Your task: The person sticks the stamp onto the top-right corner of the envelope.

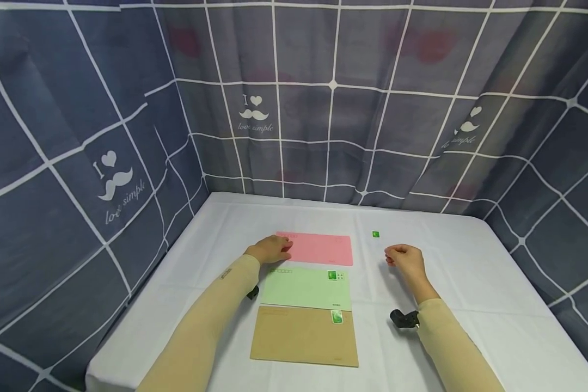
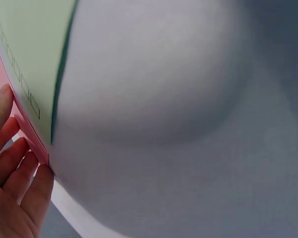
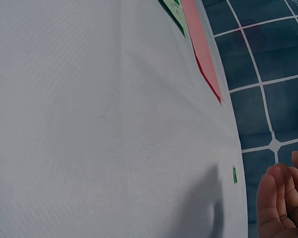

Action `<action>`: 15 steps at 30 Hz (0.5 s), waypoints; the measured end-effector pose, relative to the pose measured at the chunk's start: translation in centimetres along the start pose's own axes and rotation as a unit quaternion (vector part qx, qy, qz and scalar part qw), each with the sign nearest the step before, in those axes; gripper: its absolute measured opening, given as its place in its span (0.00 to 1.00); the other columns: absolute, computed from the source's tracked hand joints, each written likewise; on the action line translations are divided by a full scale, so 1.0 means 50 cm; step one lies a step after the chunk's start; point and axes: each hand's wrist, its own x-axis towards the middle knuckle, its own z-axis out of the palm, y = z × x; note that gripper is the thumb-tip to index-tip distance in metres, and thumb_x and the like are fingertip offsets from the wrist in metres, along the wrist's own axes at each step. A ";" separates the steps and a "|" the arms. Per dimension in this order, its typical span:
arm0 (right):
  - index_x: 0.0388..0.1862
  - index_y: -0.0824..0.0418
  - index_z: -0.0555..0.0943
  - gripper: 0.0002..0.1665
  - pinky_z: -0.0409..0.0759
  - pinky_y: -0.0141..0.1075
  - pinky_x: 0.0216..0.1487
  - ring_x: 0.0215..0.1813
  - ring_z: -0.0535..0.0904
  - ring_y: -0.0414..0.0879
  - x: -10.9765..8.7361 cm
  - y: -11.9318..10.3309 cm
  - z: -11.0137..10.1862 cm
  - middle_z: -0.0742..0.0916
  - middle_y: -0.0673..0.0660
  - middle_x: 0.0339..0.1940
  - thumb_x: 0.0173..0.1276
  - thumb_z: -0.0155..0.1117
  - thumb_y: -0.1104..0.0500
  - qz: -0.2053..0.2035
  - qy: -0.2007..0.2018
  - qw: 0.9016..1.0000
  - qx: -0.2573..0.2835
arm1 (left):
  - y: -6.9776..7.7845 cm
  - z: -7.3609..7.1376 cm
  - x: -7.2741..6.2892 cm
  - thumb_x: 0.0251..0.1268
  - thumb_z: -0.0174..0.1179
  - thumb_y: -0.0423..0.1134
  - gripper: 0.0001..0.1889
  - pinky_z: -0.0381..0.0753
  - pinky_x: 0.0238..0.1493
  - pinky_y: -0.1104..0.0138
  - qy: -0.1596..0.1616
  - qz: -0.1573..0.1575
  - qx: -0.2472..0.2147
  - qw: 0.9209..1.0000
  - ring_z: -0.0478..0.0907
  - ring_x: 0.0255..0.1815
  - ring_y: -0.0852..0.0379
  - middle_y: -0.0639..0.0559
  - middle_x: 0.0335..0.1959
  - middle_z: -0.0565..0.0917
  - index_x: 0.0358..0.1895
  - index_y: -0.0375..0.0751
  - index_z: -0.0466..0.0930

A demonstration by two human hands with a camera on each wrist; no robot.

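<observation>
Left grip (image 1: 269,249) open, fingers loosely spread, down on the left end of the pink envelope (image 1: 320,250). Wrist view: fingertips against the envelope's end, thumb over its long edge side. Right grip (image 1: 405,260) loosely bent in the air over the bench (image 1: 500,283); wrist view has my thumb tip a little apart from the fingertips.

Nearest thing to my right: small loose green stamp (image 1: 375,234), lying on the white cloth just beyond and left of my fingertips, right of the pink envelope and apart from it.

Layout, far to near: pink envelope, then the green envelope (image 1: 299,291), then the brown envelope (image 1: 299,337). All flat, long sides running left to right, in one column between my forearms. Pink and green sit just beside each other; green's near edge meets brown's far edge.

Green has a stamp (image 1: 332,275) at its far right corner, small printed marks right next to it, plus a row of printed boxes at far left. Brown has a white-bordered stamp (image 1: 337,317) near its far right corner.

Black wrist device (image 1: 404,319) shows under my right wrist, pale sleeves on both arms. Dark grid-patterned curtain (image 1: 304,114) behind the bench and down both sides.
</observation>
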 end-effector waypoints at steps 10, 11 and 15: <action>0.49 0.76 0.81 0.17 0.83 0.27 0.33 0.29 0.79 0.34 0.003 0.010 0.004 0.87 0.53 0.32 0.72 0.59 0.62 0.008 -0.005 1.000 -0.010 | 0.003 0.007 -0.014 0.74 0.58 0.51 0.29 0.62 0.78 0.53 0.008 -0.007 -0.013 1.000 0.62 0.79 0.47 0.48 0.76 0.68 0.74 0.48 0.68; 0.49 0.76 0.81 0.17 0.83 0.27 0.33 0.29 0.79 0.34 0.004 0.010 0.004 0.87 0.53 0.32 0.72 0.59 0.62 0.008 -0.005 1.000 -0.009 | 0.003 0.008 -0.014 0.74 0.58 0.51 0.30 0.62 0.78 0.53 0.008 -0.008 -0.012 1.000 0.62 0.79 0.47 0.48 0.76 0.68 0.74 0.48 0.68; 0.50 0.76 0.81 0.17 0.83 0.27 0.33 0.29 0.79 0.33 0.010 0.009 0.003 0.87 0.53 0.32 0.72 0.59 0.62 0.005 -0.002 1.000 -0.013 | 0.004 0.009 -0.017 0.73 0.59 0.51 0.30 0.62 0.78 0.53 0.011 -0.009 -0.009 1.000 0.63 0.78 0.47 0.48 0.76 0.68 0.74 0.48 0.68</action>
